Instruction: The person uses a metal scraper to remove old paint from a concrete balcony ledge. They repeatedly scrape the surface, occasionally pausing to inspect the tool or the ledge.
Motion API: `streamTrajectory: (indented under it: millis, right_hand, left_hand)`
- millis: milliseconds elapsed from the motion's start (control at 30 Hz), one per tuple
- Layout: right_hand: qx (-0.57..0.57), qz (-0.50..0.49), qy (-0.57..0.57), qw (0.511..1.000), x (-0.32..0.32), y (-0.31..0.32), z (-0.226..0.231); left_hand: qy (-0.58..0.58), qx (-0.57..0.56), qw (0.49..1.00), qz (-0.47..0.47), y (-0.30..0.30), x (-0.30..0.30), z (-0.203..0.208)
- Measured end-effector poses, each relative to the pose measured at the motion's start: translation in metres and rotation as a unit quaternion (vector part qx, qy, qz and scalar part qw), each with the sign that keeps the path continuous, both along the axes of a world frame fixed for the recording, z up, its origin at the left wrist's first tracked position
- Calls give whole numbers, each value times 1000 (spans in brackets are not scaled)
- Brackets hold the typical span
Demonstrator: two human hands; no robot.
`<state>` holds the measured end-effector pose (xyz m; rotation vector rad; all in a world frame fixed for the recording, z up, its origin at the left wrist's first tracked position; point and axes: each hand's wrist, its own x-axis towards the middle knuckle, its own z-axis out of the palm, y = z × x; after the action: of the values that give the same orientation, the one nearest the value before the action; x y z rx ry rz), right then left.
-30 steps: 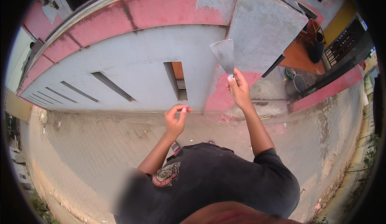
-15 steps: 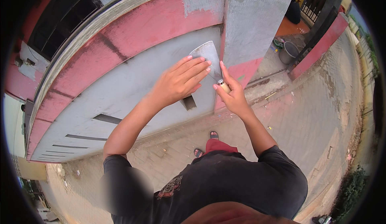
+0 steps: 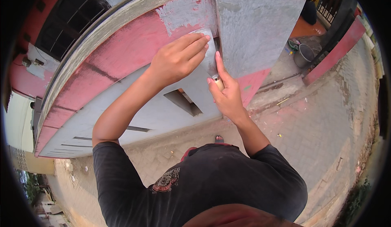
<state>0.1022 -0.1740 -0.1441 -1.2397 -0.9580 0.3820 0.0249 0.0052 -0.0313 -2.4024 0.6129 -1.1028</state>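
My right hand is closed round the pale handle of a wide metal scraper, its forefinger stretched along the blade's side. Bent over the blade's upper left part is my left hand, its fingers extended and lying on the metal, its thumb out of sight. The blade points up at the lower edge of a pink band on the wall, close to the upright corner pillar. Above it, a rough pale grey patch covers part of the pink. Whether the blade's edge touches the wall, I cannot tell.
The curved grey wall has slanted slots, one a deep opening below my left hand. A grey pillar face stands right of the scraper. Farther right are a bucket and a low pink wall. Paving lies underfoot.
Both hands and the scraper have moved up and slightly left, from the grey panel to the pink band's lower edge. The view has shifted, uncovering more of the slot beneath my left hand.
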Motion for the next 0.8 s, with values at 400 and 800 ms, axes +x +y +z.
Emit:
streamTrajectory:
  millis: [400, 800]
  right_hand:
    - [36, -53, -90, 994, -3, 21, -22]
    - [58, -50, -94, 993, 5, 22, -35]
  left_hand:
    - [-18, 14, 1000, 0, 7, 1, -7]
    - [-30, 2, 999, 22, 0, 4, -19]
